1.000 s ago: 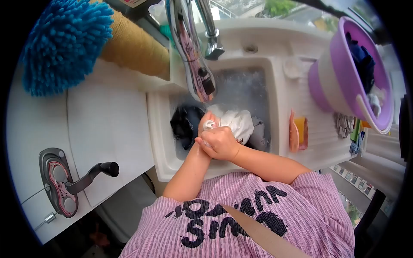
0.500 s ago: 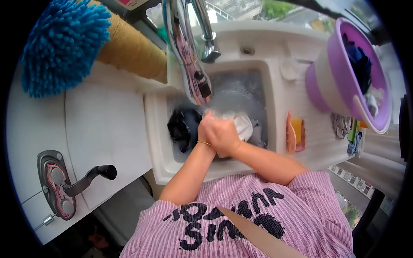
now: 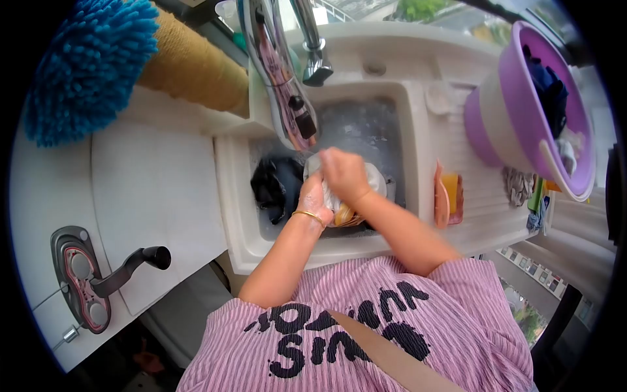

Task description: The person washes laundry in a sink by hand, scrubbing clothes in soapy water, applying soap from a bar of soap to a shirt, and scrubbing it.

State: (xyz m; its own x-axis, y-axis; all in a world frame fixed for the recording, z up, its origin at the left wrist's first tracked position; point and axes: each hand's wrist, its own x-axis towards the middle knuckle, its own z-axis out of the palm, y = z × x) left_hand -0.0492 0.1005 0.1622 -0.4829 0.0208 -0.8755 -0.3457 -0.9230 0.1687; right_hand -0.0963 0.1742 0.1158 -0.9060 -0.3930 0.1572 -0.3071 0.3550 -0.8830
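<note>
Over the water of the white sink [image 3: 413,150], my left hand [image 3: 313,199], with a gold bracelet at its wrist, is closed on a wet white cloth [image 3: 376,181]. My right hand [image 3: 345,173], slightly blurred, is a fist closed on the same cloth, just above and to the right of the left. A yellow patterned part of the cloth hangs below the hands. Dark clothing [image 3: 277,186] lies in the water to the left. The chrome faucet [image 3: 281,85] reaches down to just above my hands.
On the right ledge stand a purple bucket [image 3: 516,104] with clothes, a brush [image 3: 441,196] and a yellow soap bar [image 3: 450,189] in a dish. Left are a blue fluffy mop head [image 3: 85,72], a rope-wrapped post [image 3: 196,65] and a grey crank handle [image 3: 130,268].
My hands have come apart a little, the right moving up from the left. The yellow patterned part of the cloth now shows below them. The view has shifted slightly.
</note>
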